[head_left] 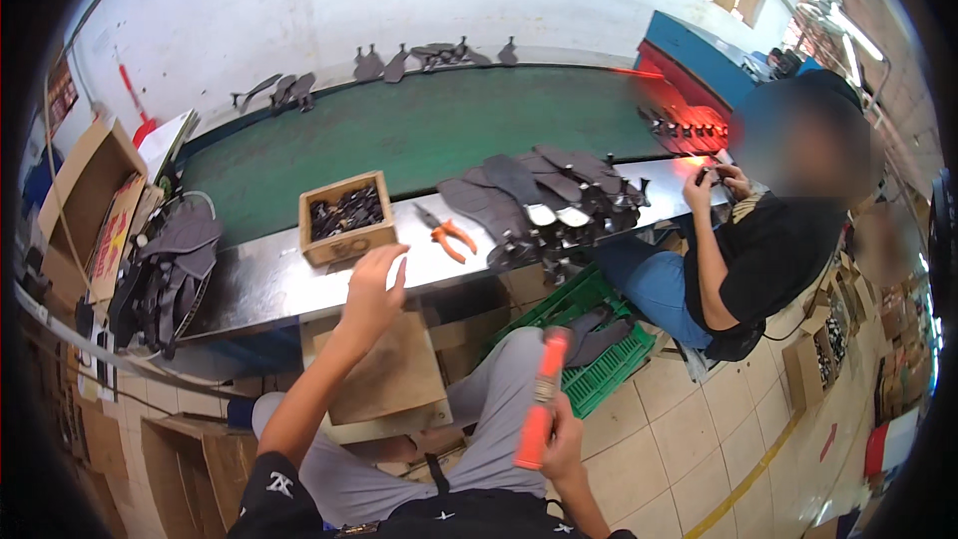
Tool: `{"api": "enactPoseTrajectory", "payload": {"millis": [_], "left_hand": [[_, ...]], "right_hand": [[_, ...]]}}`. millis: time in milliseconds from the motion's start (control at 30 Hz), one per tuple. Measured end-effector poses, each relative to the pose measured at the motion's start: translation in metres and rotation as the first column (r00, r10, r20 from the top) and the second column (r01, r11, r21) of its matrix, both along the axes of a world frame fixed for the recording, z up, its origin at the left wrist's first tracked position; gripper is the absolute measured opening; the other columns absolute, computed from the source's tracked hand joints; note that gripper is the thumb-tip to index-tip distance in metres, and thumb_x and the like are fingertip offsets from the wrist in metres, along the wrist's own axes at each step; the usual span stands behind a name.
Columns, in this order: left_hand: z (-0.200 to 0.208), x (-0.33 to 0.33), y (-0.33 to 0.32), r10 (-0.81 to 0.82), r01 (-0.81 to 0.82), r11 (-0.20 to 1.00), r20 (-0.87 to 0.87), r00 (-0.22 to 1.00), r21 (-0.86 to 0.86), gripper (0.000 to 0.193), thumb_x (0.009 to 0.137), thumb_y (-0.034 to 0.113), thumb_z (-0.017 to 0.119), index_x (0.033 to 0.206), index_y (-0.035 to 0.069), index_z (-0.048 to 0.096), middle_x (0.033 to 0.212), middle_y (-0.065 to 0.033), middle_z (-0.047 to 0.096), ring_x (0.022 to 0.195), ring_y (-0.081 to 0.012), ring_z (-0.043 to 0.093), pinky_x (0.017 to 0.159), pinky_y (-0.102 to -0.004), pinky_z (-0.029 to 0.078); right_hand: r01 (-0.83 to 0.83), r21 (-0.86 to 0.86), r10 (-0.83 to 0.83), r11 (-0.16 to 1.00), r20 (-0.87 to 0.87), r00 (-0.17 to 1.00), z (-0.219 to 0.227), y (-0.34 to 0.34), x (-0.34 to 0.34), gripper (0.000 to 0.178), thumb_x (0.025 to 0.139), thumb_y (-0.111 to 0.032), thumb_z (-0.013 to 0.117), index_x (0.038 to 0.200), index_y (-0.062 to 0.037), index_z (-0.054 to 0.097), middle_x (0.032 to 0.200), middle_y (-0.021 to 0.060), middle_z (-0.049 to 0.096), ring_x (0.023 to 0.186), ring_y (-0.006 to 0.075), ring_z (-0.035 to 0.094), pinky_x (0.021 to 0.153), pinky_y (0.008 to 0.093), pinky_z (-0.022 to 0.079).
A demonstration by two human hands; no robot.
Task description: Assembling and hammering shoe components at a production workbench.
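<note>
My left hand [375, 291] is raised beside the front right corner of a small wooden box [349, 245]. Its fingers are bent, with a gap at the thumb, and nothing shows in them. Small dark parts [345, 213] fill the box. Over my right thigh, my right hand [565, 441] is closed around an orange-red stick-shaped tool [542, 404], held upright; its exact kind is unclear. Orange-handled pliers [451, 237] lie on the metal bench edge [259, 284], right of the box. Farther right, dark grey sandal soles with straps [509, 190] are piled up.
A wooden block stool [389, 379] stands between my knees. Across the bench runs a green conveyor belt [429, 115]; more soles line its far side. A co-worker [788, 210] sits at right, handling a small dark piece. A green crate [609, 369] lies on the floor. Dark straps [180, 250] hang at left.
</note>
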State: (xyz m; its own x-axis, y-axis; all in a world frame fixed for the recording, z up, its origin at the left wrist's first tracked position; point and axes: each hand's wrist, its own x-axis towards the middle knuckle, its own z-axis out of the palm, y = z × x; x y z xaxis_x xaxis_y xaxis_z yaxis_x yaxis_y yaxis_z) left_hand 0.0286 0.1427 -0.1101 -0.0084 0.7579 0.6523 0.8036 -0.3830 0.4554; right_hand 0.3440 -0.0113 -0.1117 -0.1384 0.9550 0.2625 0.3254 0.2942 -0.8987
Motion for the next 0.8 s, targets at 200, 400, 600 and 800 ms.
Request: {"api": "enactPoseTrajectory", "payload": {"millis": [200,400,600,800], "left_hand": [[0.002,0.186,0.192,-0.200,0.126,0.953,-0.261,0.944,-0.274,0.071,0.099,0.054,0.055,0.142,-0.002,0.052,0.151,-0.0278,0.046,0.144,-0.0410,0.039,0.117,-0.0504,0.032],[-0.031,0.262,0.280,-0.091,0.160,0.929,0.214,0.973,-0.335,0.038,0.086,0.048,0.070,0.095,0.012,0.080,0.093,-0.0099,0.076,0.096,-0.0305,0.070,0.092,-0.0530,0.046],[0.060,0.204,0.286,-0.196,0.439,0.884,0.728,0.657,-0.159,0.035,0.098,0.036,0.065,0.095,0.002,0.073,0.101,-0.0077,0.072,0.090,-0.0156,0.061,0.086,-0.0309,0.045],[0.214,0.098,0.211,-0.500,0.432,0.790,-0.050,0.865,-0.434,0.037,0.097,0.036,0.067,0.103,0.000,0.071,0.097,-0.0079,0.074,0.085,-0.0156,0.064,0.079,-0.0292,0.048]], "right_hand": [[-0.136,-0.598,-0.416,0.790,-0.686,0.597,-0.073,-0.003,0.014,0.015,0.096,-0.006,0.051,0.102,0.0014,0.063,0.056,0.0010,0.042,0.038,0.0110,0.039,0.037,0.0293,0.035],[-0.008,-0.669,-0.486,0.743,-0.548,0.681,-0.124,-0.010,0.008,0.019,0.098,-0.013,0.051,0.099,0.0010,0.064,0.055,-0.0020,0.045,0.038,0.0092,0.041,0.036,0.0290,0.033],[-0.069,-0.690,-0.515,0.721,-0.599,0.613,-0.135,-0.006,0.009,0.014,0.096,-0.010,0.052,0.095,0.0001,0.061,0.054,-0.0023,0.041,0.037,0.0087,0.037,0.036,0.0292,0.033],[-0.041,-0.741,-0.568,0.670,-0.548,0.614,-0.129,-0.003,0.011,0.013,0.096,-0.011,0.054,0.092,0.0000,0.060,0.055,-0.0019,0.039,0.037,0.0087,0.035,0.034,0.0287,0.032]]}}
